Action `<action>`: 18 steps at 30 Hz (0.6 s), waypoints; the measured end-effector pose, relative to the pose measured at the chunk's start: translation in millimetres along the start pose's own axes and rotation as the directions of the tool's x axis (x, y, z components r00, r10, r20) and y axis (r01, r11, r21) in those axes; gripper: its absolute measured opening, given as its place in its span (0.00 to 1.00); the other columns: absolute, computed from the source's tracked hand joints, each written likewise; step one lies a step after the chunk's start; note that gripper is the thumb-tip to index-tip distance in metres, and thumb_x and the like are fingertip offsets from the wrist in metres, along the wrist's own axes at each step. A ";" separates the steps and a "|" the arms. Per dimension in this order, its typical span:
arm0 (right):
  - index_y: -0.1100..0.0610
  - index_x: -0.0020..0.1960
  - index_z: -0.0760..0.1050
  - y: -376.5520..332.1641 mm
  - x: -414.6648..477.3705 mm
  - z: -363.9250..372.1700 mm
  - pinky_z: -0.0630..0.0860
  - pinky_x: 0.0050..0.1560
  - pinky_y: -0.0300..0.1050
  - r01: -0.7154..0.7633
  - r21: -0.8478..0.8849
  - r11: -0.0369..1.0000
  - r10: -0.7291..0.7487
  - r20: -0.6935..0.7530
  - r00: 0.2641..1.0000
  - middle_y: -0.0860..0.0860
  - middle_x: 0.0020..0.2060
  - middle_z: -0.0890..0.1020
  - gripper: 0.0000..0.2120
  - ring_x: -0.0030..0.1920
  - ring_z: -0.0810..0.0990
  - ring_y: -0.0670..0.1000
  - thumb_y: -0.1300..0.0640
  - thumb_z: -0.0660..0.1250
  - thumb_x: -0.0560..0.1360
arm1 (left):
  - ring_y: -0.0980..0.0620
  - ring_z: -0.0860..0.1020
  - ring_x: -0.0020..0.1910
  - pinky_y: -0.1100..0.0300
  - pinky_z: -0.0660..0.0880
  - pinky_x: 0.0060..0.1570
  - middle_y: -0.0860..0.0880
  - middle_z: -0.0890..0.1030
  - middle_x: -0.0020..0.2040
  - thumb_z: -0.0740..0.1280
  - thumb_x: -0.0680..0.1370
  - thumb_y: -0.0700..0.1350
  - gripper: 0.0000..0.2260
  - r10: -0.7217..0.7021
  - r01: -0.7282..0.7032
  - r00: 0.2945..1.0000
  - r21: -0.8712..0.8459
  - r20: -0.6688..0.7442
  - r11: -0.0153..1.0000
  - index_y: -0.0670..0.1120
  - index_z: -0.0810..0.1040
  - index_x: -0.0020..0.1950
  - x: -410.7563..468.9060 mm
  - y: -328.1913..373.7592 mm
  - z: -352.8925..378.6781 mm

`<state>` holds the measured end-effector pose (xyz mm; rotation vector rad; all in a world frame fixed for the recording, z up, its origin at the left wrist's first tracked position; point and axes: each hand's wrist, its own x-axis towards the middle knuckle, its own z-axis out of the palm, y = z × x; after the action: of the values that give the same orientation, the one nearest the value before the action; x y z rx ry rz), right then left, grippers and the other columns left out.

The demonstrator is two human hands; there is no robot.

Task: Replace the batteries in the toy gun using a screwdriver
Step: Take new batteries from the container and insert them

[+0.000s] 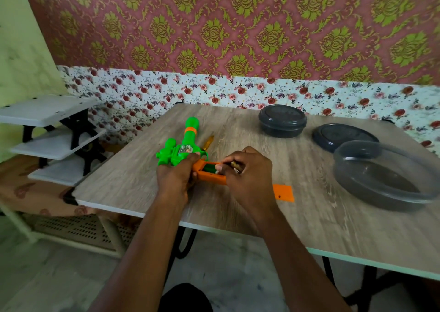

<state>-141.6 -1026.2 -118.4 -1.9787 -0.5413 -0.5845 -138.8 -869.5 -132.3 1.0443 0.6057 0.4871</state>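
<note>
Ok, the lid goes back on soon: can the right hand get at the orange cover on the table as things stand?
Probably yes: the orange cover lies on bare table beside the right hand, with nothing between. But that hand pinches a battery, so it would need to free its grip first.

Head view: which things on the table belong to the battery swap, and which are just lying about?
In the job: toy gun, battery held by right hand, orange cover, screwdriver, left hand gripping the gun.
Lying about: lidded grey container, loose grey lid, open grey tub.
</note>
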 end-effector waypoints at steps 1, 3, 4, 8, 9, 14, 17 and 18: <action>0.53 0.41 0.86 -1.3 -0.8 0.1 0.69 0.41 0.25 -0.001 0.011 1.000 0.001 -0.008 1.000 0.48 0.38 0.81 0.03 0.37 0.76 0.40 0.59 0.79 0.69 | 0.57 0.78 0.21 0.69 0.70 0.17 0.39 0.86 0.55 0.77 0.75 0.38 0.23 -0.008 0.008 1.000 -0.004 0.006 1.000 0.41 0.77 0.69 -0.8 0.2 0.3; 0.52 0.40 0.86 -3.1 -1.6 1.7 0.70 0.41 0.26 0.001 0.046 0.999 0.000 -0.032 0.999 0.48 0.37 0.81 0.04 0.38 0.77 0.41 0.59 0.80 0.68 | 0.57 0.78 0.21 0.69 0.70 0.17 0.39 0.86 0.56 0.77 0.74 0.38 0.24 -0.009 0.009 1.000 -0.014 0.010 1.000 0.41 0.77 0.70 -0.3 0.7 -0.8; 0.52 0.40 0.85 -3.4 -2.0 2.7 0.71 0.41 0.28 0.001 0.063 0.998 0.002 -0.039 0.999 0.48 0.37 0.81 0.05 0.39 0.78 0.42 0.59 0.80 0.68 | 0.56 0.79 0.22 0.68 0.70 0.18 0.39 0.86 0.56 0.77 0.74 0.38 0.24 -0.009 0.009 1.000 -0.024 0.019 1.000 0.42 0.76 0.70 -0.2 1.0 -1.7; 0.52 0.41 0.86 -2.7 -0.8 5.5 0.75 0.42 0.32 -0.060 0.136 0.989 0.062 -0.010 0.998 0.47 0.38 0.82 0.07 0.40 0.81 0.44 0.60 0.81 0.67 | 0.56 0.80 0.24 0.68 0.70 0.18 0.39 0.86 0.55 0.76 0.76 0.38 0.22 -0.019 0.021 0.998 -0.036 0.063 0.999 0.41 0.76 0.69 -1.9 2.4 -4.0; 0.52 0.41 0.86 -2.2 -0.2 5.2 0.75 0.42 0.32 -0.070 0.143 0.987 0.070 0.001 0.998 0.48 0.39 0.82 0.07 0.40 0.81 0.44 0.60 0.81 0.67 | 0.56 0.80 0.23 0.68 0.70 0.18 0.39 0.86 0.54 0.76 0.76 0.37 0.22 -0.019 0.021 0.998 -0.036 0.064 0.999 0.40 0.76 0.68 -2.2 3.0 -4.5; 0.55 0.42 0.88 -0.5 6.5 -0.2 0.73 0.42 0.29 -0.090 0.110 0.990 0.083 0.071 0.994 0.48 0.39 0.84 0.02 0.42 0.81 0.44 0.59 0.79 0.70 | 0.55 0.81 0.25 0.68 0.71 0.19 0.39 0.86 0.54 0.75 0.77 0.37 0.18 -0.011 0.013 0.998 -0.037 0.069 0.999 0.40 0.76 0.66 -1.9 3.1 -3.9; 0.56 0.42 0.87 -1.9 9.5 1.8 0.68 0.42 0.23 -0.154 0.047 0.987 0.148 0.106 0.983 0.47 0.40 0.83 0.02 0.43 0.79 0.36 0.58 0.79 0.71 | 0.56 0.79 0.22 0.68 0.71 0.18 0.40 0.85 0.54 0.76 0.76 0.38 0.22 -0.012 0.013 0.999 -0.013 0.044 1.000 0.40 0.77 0.69 1.7 1.5 -2.2; 0.56 0.42 0.87 -3.2 10.5 2.4 0.68 0.41 0.22 -0.195 0.033 0.980 0.190 0.126 0.974 0.45 0.39 0.82 0.02 0.43 0.77 0.32 0.59 0.79 0.70 | 0.56 0.79 0.22 0.68 0.71 0.18 0.40 0.85 0.54 0.76 0.75 0.38 0.23 -0.002 0.002 0.999 -0.013 0.036 1.000 0.41 0.76 0.69 2.7 0.3 -1.4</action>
<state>-134.8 -1021.3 -110.9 -2.0050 -0.4263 -0.3292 -137.8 -866.8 -133.1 1.0378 0.5707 0.4687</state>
